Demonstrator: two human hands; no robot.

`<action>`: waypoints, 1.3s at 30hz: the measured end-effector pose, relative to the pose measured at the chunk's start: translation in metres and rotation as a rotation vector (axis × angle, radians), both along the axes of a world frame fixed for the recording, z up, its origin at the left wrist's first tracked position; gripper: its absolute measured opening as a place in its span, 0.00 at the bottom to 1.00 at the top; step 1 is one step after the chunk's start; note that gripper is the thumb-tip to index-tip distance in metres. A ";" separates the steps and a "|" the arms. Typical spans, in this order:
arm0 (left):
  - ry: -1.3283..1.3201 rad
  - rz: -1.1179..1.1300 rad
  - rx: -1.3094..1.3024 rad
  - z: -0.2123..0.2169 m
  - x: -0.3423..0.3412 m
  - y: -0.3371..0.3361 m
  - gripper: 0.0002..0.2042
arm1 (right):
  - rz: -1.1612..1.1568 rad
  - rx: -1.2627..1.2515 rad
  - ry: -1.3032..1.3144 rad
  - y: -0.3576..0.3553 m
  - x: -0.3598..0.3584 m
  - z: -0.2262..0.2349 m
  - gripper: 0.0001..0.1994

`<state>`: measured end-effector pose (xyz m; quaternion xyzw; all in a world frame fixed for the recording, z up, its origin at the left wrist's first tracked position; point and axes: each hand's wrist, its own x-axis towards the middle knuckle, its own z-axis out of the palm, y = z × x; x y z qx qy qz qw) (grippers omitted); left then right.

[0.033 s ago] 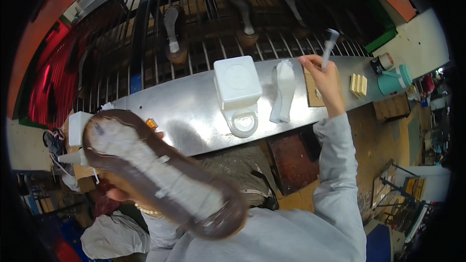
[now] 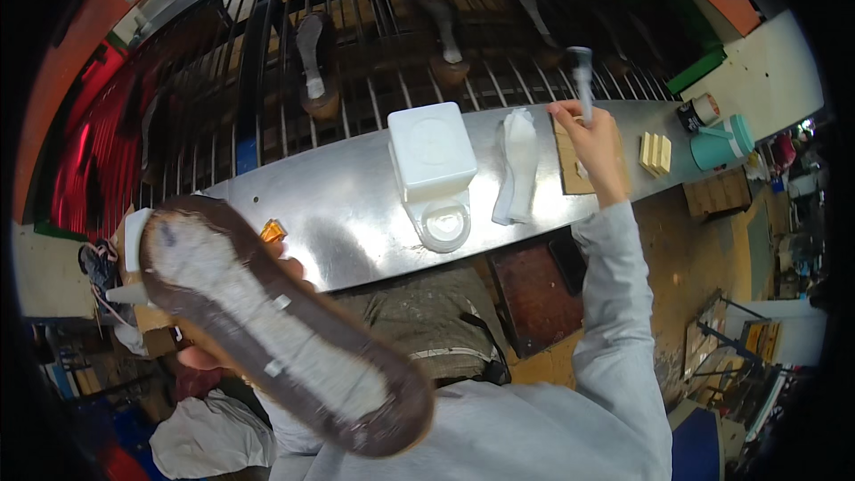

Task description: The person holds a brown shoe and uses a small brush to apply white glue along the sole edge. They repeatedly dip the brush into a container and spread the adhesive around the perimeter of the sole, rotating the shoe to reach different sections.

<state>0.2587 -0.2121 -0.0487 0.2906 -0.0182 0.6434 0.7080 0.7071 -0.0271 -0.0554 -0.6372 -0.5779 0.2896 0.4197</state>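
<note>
My left hand (image 2: 201,359) grips a lasted shoe (image 2: 267,303), held up above the near left edge of the metal table. Its underside faces up: dark brown leather folded in around a whitish, rough sole centre. Most of that hand is hidden behind the shoe; only some fingertips show. My right hand (image 2: 597,144) is closed around a slim grey-white stick (image 2: 583,80) with a wider far end, maybe a small brush. The stick points up and away, past the table's far edge. Under this hand lies a piece of brown cardboard (image 2: 574,174).
On the metal table (image 2: 329,240) stand a white square pot (image 2: 432,156), folded white cloth (image 2: 517,165), yellowish blocks (image 2: 655,155), a teal mug (image 2: 721,144) and a dark can (image 2: 697,114). Beyond it, a rack of bars (image 2: 374,89) bears several shoes (image 2: 312,53).
The shoe in my left hand has shifted a little left and down. In my right hand the stick has swung leftward and stands more upright.
</note>
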 end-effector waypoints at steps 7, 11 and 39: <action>0.225 -0.341 0.023 0.052 -0.058 0.035 0.58 | -0.113 -0.028 -0.298 0.038 -0.001 -0.086 0.14; 0.192 -0.403 0.089 0.038 -0.065 0.041 0.55 | -0.164 -0.027 -0.284 0.039 -0.007 -0.091 0.13; 0.282 -0.262 0.020 0.039 -0.053 0.041 0.54 | 0.245 0.093 0.288 -0.029 0.010 -0.076 0.07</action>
